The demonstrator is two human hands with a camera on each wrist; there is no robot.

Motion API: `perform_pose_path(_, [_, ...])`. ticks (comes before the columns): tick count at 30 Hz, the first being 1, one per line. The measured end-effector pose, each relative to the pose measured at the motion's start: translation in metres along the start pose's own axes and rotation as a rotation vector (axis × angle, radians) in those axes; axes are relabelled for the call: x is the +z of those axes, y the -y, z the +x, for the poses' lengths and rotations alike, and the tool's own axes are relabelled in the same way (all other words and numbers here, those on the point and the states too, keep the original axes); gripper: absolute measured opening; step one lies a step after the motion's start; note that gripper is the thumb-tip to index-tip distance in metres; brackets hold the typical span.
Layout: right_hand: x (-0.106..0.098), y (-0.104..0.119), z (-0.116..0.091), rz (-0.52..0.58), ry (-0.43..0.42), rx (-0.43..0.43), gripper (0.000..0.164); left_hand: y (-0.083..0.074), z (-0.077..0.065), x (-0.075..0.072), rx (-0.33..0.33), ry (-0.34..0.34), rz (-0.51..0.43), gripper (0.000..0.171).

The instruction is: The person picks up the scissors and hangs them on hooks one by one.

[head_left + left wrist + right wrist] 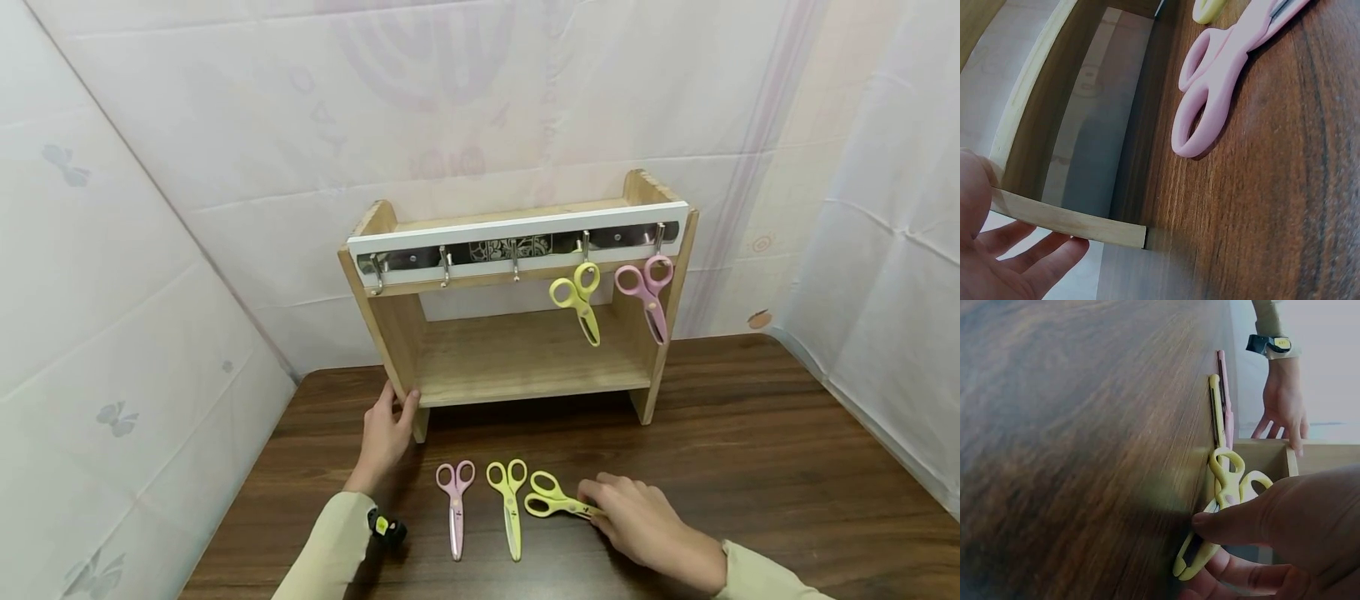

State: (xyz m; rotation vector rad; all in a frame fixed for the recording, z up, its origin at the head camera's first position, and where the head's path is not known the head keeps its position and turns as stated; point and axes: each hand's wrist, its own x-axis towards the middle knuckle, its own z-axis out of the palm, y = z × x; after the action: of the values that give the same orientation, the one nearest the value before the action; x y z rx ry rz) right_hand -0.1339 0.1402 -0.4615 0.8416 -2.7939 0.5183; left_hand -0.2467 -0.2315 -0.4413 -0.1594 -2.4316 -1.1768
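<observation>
My right hand (636,518) pinches a pair of yellow scissors (551,497) by the blade end, low over the table. In the right wrist view the thumb lies across the blades (1194,550), with fingers on the other side and the handle loops pointing away. My left hand (386,429) holds the lower left side board of a wooden shelf (525,358), thumb at the front and fingers round the outer side. Between the hands lie pink scissors (455,504) and a second yellow pair (510,504), handles towards the shelf.
A white rail (472,236) with several metal hooks runs along the shelf's upper front. Yellow scissors (581,300) and pink scissors (648,296) hang from its two rightmost hooks. The shelf stands on a dark wooden table (750,467), with patterned cloth (225,167) behind and at the sides.
</observation>
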Motion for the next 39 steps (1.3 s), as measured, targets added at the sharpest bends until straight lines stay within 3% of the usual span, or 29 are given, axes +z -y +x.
perform_pose_path(9, [-0.019, -0.005, 0.009, -0.062, 0.018, -0.08, 0.032, 0.0, 0.002, 0.001, 0.01, 0.004, -0.008, 0.031])
perform_pose_path(19, [-0.069, -0.002, 0.034, -0.129, -0.036, -0.139, 0.028, 0.003, 0.0, 0.003, -0.005, 0.006, -0.001, 0.03])
perform_pose_path(29, [-0.118, 0.013, 0.065, -0.117, -0.241, -0.13, 0.02, 0.002, -0.001, 0.005, -0.017, 0.02, -0.005, 0.03])
perform_pose_path(39, [-0.141, 0.031, 0.093, 0.155, -0.537, -0.171, 0.016, 0.001, -0.001, 0.0, -0.006, 0.014, 0.001, 0.031])
